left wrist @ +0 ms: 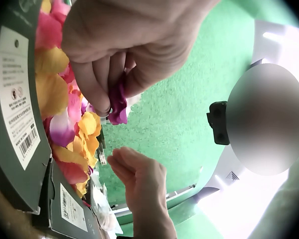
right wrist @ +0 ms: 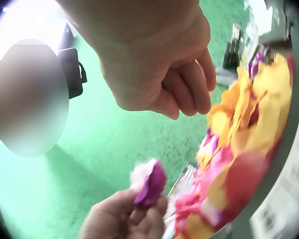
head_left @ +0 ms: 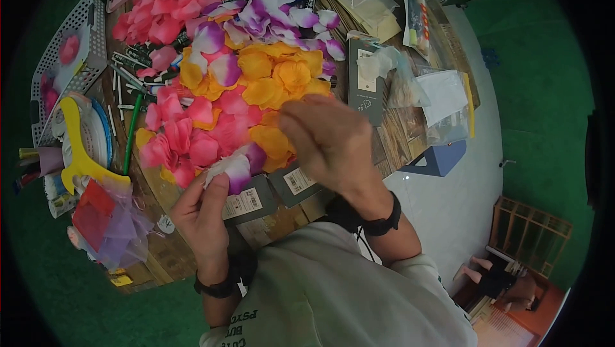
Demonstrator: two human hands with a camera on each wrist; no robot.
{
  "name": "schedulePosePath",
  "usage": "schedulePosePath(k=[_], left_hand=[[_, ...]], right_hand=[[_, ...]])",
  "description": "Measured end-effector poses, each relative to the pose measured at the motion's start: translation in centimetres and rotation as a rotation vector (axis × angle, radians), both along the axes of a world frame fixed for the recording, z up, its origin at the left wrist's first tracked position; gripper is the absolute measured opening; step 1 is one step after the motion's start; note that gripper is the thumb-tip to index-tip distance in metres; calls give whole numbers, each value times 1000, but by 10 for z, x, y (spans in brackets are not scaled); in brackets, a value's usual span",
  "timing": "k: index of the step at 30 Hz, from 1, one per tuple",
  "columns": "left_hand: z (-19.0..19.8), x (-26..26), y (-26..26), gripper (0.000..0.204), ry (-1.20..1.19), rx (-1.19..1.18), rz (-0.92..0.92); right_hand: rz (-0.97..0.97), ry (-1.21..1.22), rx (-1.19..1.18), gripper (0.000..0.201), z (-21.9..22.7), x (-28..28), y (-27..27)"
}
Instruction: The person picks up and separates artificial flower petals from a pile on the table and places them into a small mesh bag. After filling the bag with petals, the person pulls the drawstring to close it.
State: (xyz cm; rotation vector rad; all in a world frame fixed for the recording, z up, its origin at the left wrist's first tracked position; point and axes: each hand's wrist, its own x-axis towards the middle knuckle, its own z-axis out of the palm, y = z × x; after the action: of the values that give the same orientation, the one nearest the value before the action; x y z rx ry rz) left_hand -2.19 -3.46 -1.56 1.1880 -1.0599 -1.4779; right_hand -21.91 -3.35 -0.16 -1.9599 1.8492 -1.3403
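My left hand [head_left: 205,222] pinches purple-and-white artificial petals [head_left: 238,173] between thumb and fingers at the near edge of the petal pile. Seen from the left wrist, a crumpled purple petal [left wrist: 118,107] sticks out below the fingertips. My right hand [head_left: 333,142] is raised over the near right side of the pile, beside the orange petals [head_left: 272,72]. Its fingers [right wrist: 189,92] bend loosely downward in the right wrist view, with nothing showing between them. Pink petals [head_left: 221,126] spread out in front of my left hand.
Dark boxes [head_left: 256,203] with white labels line the near edge, and another box [head_left: 364,81] stands right of the pile. Markers [head_left: 131,62], a white basket [head_left: 96,33] and a yellow-handled object [head_left: 77,136] are at left. Plastic bags [head_left: 442,104] lie at right.
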Motion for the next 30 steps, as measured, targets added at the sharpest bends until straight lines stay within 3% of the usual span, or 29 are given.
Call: schedulePosePath(k=[2,3,5,8,12,14,18,20,21,23,24,25,26,27,28,30], left_hand=[[1,1,-1,22,2,-5,-3],[1,0,-1,22,-2,1,-5],[2,-2,-2,22,-2,3,-8],[1,-2,2,22,-30,20,-35],[1,-1,3,22,-27,21,-35],[1,0,4,23,-31,20,-35],[2,0,2,22,-47,23,-39],[4,-3,2,21,-63,45,-40],[6,-5,2,21,-63,15,-44],[8,-4,2,21,-70,-18,-34],[8,-3,3,22,-254,-151,-82],[8,-2,3,23,-439,-281,-131],[9,-2,2,23,-449,-275,-119],[10,-4,-3,24,-526,-496,-180],[11,-6,-6,26,-605,-717,-244],[24,-10,-12,26,-668,-821,-253]], right_hand=[[-196,122,19,14,2,-25,-6],[-198,121,15,14,-1,-39,-11],[-266,488,198,22,-10,-64,-21],[-249,660,330,32,-18,-74,-28],[-239,733,444,36,-24,-75,-37],[-196,749,694,37,-21,-74,-40],[-211,721,677,37,-8,-78,-38],[-214,502,336,34,-4,-82,-33],[-210,501,339,34,2,-81,-29],[-290,-404,487,31,23,-71,-21],[-251,-656,486,30,33,-65,-17],[-238,-658,489,30,33,-62,-13],[-136,-922,462,30,31,-59,-9],[-32,-1187,434,30,30,-53,-5],[1,-1290,444,32,32,-46,-1],[35,-1356,554,33,38,-30,5]])
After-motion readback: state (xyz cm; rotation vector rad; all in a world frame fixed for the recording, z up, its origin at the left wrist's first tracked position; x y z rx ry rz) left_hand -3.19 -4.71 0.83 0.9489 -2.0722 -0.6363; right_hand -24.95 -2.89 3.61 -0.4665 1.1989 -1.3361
